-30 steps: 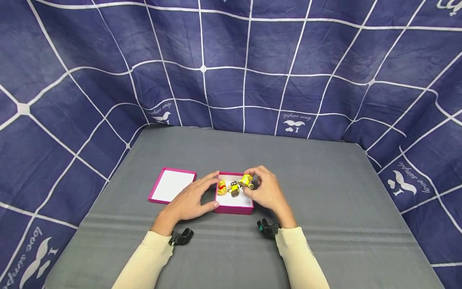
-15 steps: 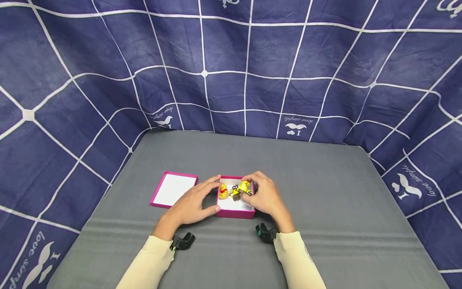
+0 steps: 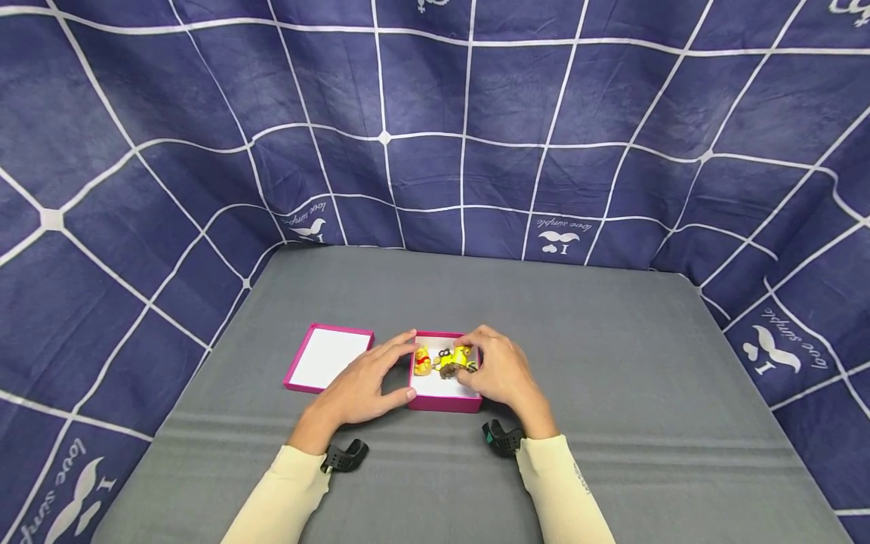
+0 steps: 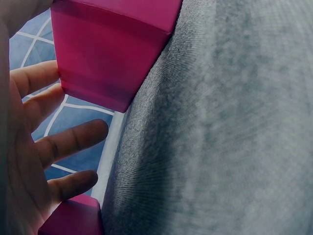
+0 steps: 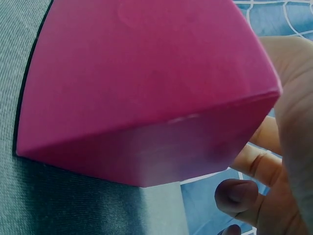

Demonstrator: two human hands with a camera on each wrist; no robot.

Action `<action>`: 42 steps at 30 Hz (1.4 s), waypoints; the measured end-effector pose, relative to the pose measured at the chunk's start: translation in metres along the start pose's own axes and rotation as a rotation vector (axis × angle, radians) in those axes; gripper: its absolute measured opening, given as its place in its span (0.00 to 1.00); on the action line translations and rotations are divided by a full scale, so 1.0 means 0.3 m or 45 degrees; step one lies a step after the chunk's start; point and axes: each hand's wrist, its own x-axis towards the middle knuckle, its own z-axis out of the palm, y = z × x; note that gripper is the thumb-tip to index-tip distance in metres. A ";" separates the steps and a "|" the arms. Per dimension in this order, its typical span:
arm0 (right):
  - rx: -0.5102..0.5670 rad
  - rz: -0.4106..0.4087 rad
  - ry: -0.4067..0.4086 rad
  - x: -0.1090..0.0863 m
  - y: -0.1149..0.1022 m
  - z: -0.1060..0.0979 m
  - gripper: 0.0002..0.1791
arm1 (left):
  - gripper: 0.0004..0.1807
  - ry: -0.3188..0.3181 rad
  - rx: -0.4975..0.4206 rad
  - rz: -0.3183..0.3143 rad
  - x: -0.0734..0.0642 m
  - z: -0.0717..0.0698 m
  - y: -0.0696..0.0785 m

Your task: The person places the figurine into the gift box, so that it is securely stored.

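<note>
An open magenta box (image 3: 445, 404) with a white inside stands on the grey table. My left hand (image 3: 362, 384) rests at its left side, thumb at the front corner and fingers fairly straight toward the back corner. Over the right part of the box, my right hand (image 3: 501, 369) pinches a yellow minion figurine (image 3: 462, 353) between thumb and fingers. A second minion figurine (image 3: 445, 357) lies in the box just left of it, partly covered. Farther left in the box sits a Winnie-the-Pooh figurine (image 3: 423, 364) in a red top. Both wrist views show only the outer box walls (image 4: 107, 54), (image 5: 146, 73).
A shallow magenta lid (image 3: 331, 358), white inside up, lies left of the box, close by my left hand. Grey cloth (image 3: 578, 340) covers the table. Behind and at the sides hangs a blue curtain (image 3: 503, 91) with white lines.
My right hand has brought its minion figurine a little left and lower into the box, against the second minion. The left hand stays at the box's left side.
</note>
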 end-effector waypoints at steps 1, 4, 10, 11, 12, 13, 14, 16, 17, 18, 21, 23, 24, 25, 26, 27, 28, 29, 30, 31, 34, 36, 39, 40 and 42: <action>-0.018 0.000 -0.005 0.001 -0.001 0.000 0.23 | 0.41 0.000 0.000 -0.004 0.000 0.000 0.000; -0.087 0.002 -0.022 0.001 -0.004 0.001 0.24 | 0.41 -0.004 -0.002 -0.020 0.001 -0.001 0.002; -0.171 0.020 -0.043 0.000 -0.017 0.004 0.25 | 0.41 0.007 0.003 -0.017 0.000 0.003 0.001; -0.177 0.022 -0.049 -0.001 -0.019 0.004 0.25 | 0.41 0.008 0.004 -0.018 0.000 0.003 0.001; -0.183 0.024 -0.056 -0.001 -0.022 0.004 0.26 | 0.41 0.007 0.004 -0.019 -0.001 0.003 0.001; -0.190 0.024 -0.063 -0.001 -0.024 0.005 0.26 | 0.41 0.006 0.002 -0.022 -0.002 0.003 0.002; -0.197 0.025 -0.069 -0.002 -0.026 0.005 0.26 | 0.41 0.002 0.002 -0.029 -0.003 0.003 0.002; -0.217 0.022 -0.081 -0.002 -0.030 0.006 0.26 | 0.41 -0.002 0.000 -0.033 -0.004 0.004 0.002; -0.226 0.020 -0.083 -0.002 -0.032 0.005 0.26 | 0.41 -0.003 0.001 -0.034 -0.004 0.004 0.002; -0.236 0.017 -0.084 -0.002 -0.034 0.005 0.27 | 0.41 -0.003 0.002 -0.036 -0.004 0.005 0.002; -0.267 0.006 -0.088 -0.002 -0.039 0.002 0.27 | 0.41 0.004 -0.001 -0.024 -0.002 0.006 0.001; -0.284 0.000 -0.092 0.000 -0.041 0.001 0.27 | 0.41 0.007 0.000 -0.019 -0.002 0.005 0.001; -0.293 -0.002 -0.096 0.000 -0.042 0.000 0.27 | 0.41 0.009 -0.001 -0.015 -0.001 0.005 0.000; -0.298 -0.003 -0.100 0.001 -0.043 -0.001 0.27 | 0.41 0.009 -0.002 -0.011 -0.001 0.005 0.000; -0.302 -0.004 -0.103 0.002 -0.043 -0.001 0.27 | 0.41 0.006 -0.002 -0.014 -0.001 0.004 -0.001; -0.305 -0.005 -0.106 0.003 -0.042 -0.001 0.27 | 0.41 0.004 0.001 -0.016 -0.001 0.004 -0.001; -0.310 -0.008 -0.109 0.003 -0.042 -0.002 0.27 | 0.41 0.001 0.003 -0.017 -0.001 0.004 -0.002; -0.315 -0.012 -0.111 0.003 -0.041 -0.002 0.27 | 0.41 -0.002 0.005 -0.019 -0.001 0.004 -0.002; -0.322 -0.017 -0.111 0.003 -0.041 -0.003 0.27 | 0.41 -0.004 0.006 -0.020 -0.001 0.005 -0.002; -0.326 -0.021 -0.112 0.003 -0.040 -0.004 0.27 | 0.41 -0.007 0.007 -0.023 -0.001 0.005 -0.002; -0.342 -0.031 -0.111 0.004 -0.039 -0.006 0.27 | 0.41 -0.007 0.007 -0.029 -0.002 0.005 -0.001; -0.339 -0.028 -0.109 0.004 -0.039 -0.006 0.27 | 0.41 -0.004 0.005 -0.029 -0.002 0.005 0.000; -0.326 -0.013 -0.110 0.004 -0.041 -0.006 0.26 | 0.41 0.003 0.007 -0.025 -0.001 0.006 -0.001; -0.321 -0.009 -0.111 0.004 -0.042 -0.006 0.26 | 0.41 0.005 0.006 -0.021 -0.001 0.006 -0.002; -0.317 -0.002 -0.112 0.004 -0.044 -0.007 0.26 | 0.41 0.002 0.005 -0.020 0.000 0.005 -0.002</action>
